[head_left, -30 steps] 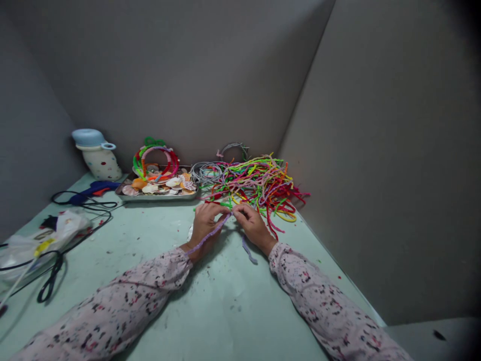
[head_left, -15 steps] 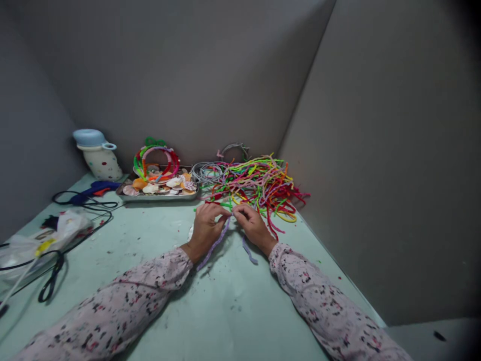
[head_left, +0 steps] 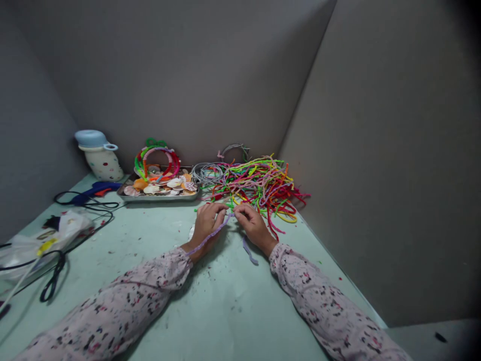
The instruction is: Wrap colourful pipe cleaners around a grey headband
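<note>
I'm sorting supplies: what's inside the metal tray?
Assorted seashells lie in the metal tray, with colourful hoops on top. Whatever lies beneath the shells is covered and cannot be seen.

Tabletop: pale green, surface marked with scattered dark specks. At the far left stands 1 pale dotted bottle with a blue lid, tilted in view. Nearer lie 1 blue tool with a red part, a looped black cable and 1 crumpled translucent bag. At the rear rests 1 shallow metal tray of shells. To its right: 1 grey wire coil, touching a tangled heap of multicoloured fuzzy stems. Exact stem count: indeterminable.
</note>
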### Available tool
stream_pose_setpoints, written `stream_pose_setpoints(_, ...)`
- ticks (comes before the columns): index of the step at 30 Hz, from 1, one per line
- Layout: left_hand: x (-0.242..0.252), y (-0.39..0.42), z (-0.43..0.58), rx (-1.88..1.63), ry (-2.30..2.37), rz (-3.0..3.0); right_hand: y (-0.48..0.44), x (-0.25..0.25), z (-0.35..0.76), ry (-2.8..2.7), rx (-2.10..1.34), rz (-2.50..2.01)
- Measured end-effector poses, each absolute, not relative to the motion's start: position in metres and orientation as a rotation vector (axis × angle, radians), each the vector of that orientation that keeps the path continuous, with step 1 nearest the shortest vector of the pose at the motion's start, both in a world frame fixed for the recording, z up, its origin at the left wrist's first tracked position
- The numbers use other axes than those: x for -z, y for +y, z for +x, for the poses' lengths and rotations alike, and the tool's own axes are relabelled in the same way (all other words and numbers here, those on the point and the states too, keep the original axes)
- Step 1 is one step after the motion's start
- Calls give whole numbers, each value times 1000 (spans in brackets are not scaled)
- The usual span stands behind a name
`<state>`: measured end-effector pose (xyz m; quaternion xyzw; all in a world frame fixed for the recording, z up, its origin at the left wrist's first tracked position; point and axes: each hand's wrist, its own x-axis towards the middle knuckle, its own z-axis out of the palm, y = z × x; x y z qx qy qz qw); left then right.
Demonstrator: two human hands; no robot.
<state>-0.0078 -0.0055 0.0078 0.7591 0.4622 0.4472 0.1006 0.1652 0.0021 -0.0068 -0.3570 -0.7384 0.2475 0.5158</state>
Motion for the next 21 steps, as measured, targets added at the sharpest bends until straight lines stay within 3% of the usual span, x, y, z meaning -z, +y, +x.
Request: stream_pose_setpoints(21, -3, -2, -7, -1183, 1444, 2265, -2, 3, 165, -1865, -570, -851)
